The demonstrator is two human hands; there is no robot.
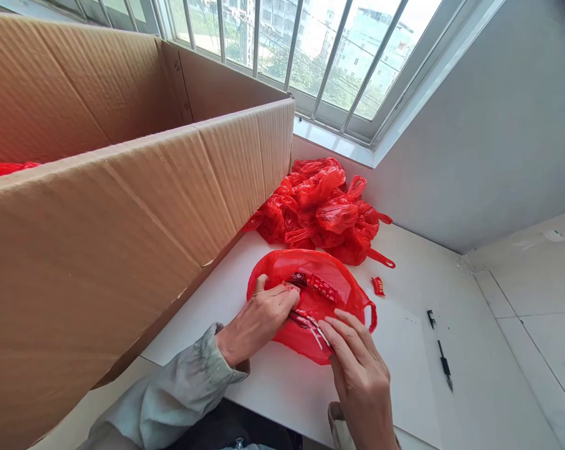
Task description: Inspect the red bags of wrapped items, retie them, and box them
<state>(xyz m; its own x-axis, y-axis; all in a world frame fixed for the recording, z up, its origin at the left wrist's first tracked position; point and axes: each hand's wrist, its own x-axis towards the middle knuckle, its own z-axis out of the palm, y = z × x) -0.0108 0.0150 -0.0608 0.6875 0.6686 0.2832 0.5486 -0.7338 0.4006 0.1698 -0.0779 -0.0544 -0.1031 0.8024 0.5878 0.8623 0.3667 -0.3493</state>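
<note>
An open red plastic bag [305, 259] lies spread on the white table, with several small red wrapped packets [324, 287] inside. My left hand [261, 312] reaches over the bag's left side, its fingers closed on a small red-and-white packet [290, 287]. At the bag's near right side, my right hand [360, 369] pinches the edge of a flat red-and-white striped packet [313, 328] between thumb and fingers. The thumb is partly hidden. One bag handle [370, 317] sticks out on the right, just beyond the right fingers.
A large open cardboard box [137, 206] fills the left side. A heap of tied red bags [329, 209] lies against the wall behind. To the right are a small red packet [377, 286], a pen cap [431, 319] and a black pen [445, 365]. A barred window [310, 62] stands above.
</note>
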